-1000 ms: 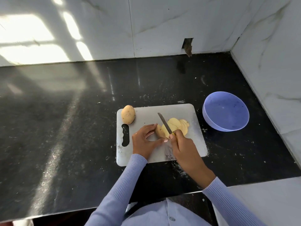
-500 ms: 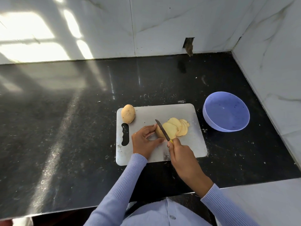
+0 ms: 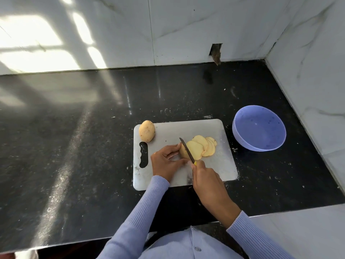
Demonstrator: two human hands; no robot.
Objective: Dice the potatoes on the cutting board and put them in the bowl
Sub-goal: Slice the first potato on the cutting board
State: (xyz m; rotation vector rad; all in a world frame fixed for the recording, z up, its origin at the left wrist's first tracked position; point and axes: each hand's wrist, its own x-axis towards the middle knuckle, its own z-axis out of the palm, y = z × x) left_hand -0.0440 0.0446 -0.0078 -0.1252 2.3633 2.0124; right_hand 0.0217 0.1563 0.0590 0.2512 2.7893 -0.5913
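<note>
Steel board: the cutting board (image 3: 220, 165) lies flat on the black worktop (image 3: 74, 146), handle slot to the left.
Left hand: the left hand (image 3: 166, 159) curls its fingers round the uncut end of the potato (image 3: 182, 151), pinning it to the board.
Right hand: the right hand (image 3: 205, 176) grips the yellow handle of the knife (image 3: 186, 150), blade tip pointing away and a touch left, edge set against the potato.
Key relation: the blade crosses the potato's long axis, which runs left to right; fingertips sit just left of the blade, fallen slices (image 3: 203, 147) fan out just to its right (close quarters, that).
Next move, as I read it: another slice off the stub, with the left fingers having to back away leftward.
Waiting: a whole potato (image 3: 147, 130) sits at the board's far left corner, untouched.
Bowl: the lilac bowl (image 3: 240, 135) stands right of the board, nearer the right hand, with no potato in it.
Progress: only slices so far, no dice yet.
Change: against a second ago, the blade sits further left on the potato, and the slice fan lies flatter and wider.
</note>
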